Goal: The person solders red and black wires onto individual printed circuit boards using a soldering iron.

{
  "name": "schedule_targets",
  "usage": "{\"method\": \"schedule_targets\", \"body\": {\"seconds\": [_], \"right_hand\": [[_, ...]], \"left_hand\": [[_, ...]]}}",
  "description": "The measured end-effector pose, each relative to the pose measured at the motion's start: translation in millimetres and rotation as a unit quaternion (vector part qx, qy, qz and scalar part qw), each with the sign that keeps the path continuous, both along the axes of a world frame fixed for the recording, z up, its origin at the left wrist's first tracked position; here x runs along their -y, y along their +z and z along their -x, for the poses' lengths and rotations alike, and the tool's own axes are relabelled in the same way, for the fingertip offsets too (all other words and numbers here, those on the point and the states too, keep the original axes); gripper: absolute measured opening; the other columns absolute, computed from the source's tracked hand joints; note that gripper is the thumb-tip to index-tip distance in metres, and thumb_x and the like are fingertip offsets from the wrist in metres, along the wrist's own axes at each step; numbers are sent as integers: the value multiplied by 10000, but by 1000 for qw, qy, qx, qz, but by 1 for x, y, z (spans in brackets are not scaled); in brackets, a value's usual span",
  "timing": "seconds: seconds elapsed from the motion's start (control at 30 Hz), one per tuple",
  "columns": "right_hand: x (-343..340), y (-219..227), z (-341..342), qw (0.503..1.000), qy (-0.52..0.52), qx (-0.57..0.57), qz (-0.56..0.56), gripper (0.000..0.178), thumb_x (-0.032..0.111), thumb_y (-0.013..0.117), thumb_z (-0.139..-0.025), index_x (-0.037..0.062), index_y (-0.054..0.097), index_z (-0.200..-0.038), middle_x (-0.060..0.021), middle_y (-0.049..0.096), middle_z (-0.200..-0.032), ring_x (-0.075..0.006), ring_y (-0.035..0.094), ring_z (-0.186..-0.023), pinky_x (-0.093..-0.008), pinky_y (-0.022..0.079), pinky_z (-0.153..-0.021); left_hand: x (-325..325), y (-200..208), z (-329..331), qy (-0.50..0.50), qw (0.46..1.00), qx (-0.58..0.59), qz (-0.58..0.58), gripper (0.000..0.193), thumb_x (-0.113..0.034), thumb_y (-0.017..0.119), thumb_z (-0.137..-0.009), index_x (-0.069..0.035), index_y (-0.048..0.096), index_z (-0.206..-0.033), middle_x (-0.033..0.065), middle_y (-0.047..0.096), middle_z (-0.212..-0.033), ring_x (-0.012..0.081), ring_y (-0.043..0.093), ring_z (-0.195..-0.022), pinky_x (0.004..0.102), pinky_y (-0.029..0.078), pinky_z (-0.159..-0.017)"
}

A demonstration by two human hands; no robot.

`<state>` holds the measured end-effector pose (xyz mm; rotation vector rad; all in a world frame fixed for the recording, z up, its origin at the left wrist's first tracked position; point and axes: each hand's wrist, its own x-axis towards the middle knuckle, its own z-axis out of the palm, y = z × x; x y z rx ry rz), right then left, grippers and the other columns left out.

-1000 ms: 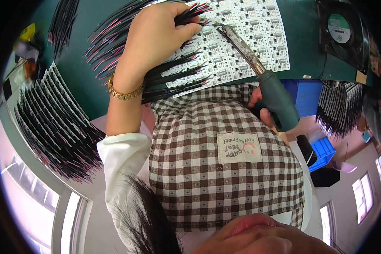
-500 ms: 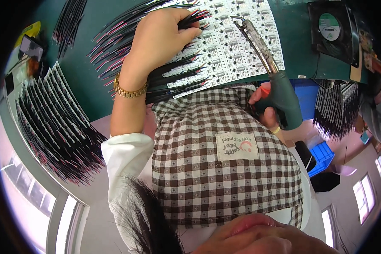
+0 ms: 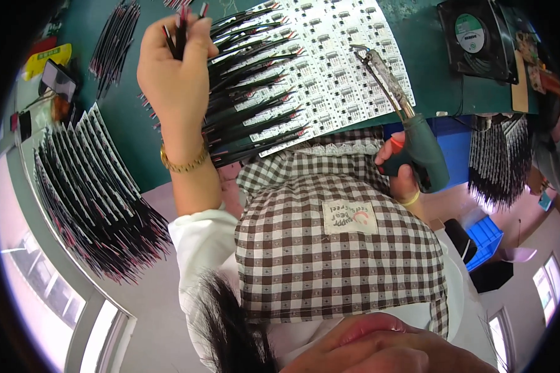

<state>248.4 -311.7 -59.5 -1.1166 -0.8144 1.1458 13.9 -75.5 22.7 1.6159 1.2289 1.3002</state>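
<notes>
My left hand [image 3: 175,84] is closed round a few short black wires [image 3: 181,34], their red and white ends sticking up past the fingers. It hangs just left of a white sheet of small circuit boards [image 3: 345,74]. Along that sheet's left part lie several rows of black wire bunches [image 3: 258,79], with bare-tipped ends on the boards. My right hand [image 3: 403,179] grips a soldering gun [image 3: 430,152] with a dark green handle and red trigger. The gun's tip points up and left over the sheet's right part, and whether it touches cannot be told.
A loose wire bundle [image 3: 115,46] lies on the green table [image 3: 121,146] at far left. Wired board strips [image 3: 87,180] hang over the left edge, more strips [image 3: 498,158] at right. A black fan [image 3: 477,40] stands far right. Blue crates [image 3: 484,239] sit below.
My left hand has moved left, from over the sheet to its left edge, and now holds wires upright. The soldering gun in my right hand has shifted slightly down in view.
</notes>
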Motion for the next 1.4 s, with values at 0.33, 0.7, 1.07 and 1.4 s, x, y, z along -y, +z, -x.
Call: {"method": "schedule_targets", "body": {"seconds": [0.33,0.7,1.07,1.4], "right_hand": [[5,8,1,997,74,18,-19,439,215,562,-842,-13,470,-1206,-93,572,-859,-164,522,-707,-291,447,-665],[0,8,-5,996,85,26,7,294,142,560,-828,-18,527,-1073,-93,555,-803,-182,526,-721,-300,440,-666],[1,-2,-11,993,76,26,89,721,537,630,-797,24,428,-1263,-62,504,-845,-162,516,-745,-305,444,-675],[-11,15,-23,987,115,101,45,697,538,588,-828,31,420,-1276,-74,529,-837,-170,531,-729,-306,438,-658]], "left_hand": [[46,-21,-33,-138,949,-278,52,185,-123,701,-660,-76,640,-828,75,655,-696,227,633,-608,308,486,-565],[39,-26,-39,-160,941,-298,-5,165,-85,686,-723,-58,658,-883,109,652,-812,272,625,-702,333,490,-617],[15,14,-7,-109,944,-123,-285,204,185,571,-759,86,613,-931,159,663,-855,231,667,-790,314,558,-737],[10,-39,-40,-243,834,-343,-359,274,-51,603,-673,-73,661,-940,36,644,-852,179,586,-639,271,466,-530]]}}
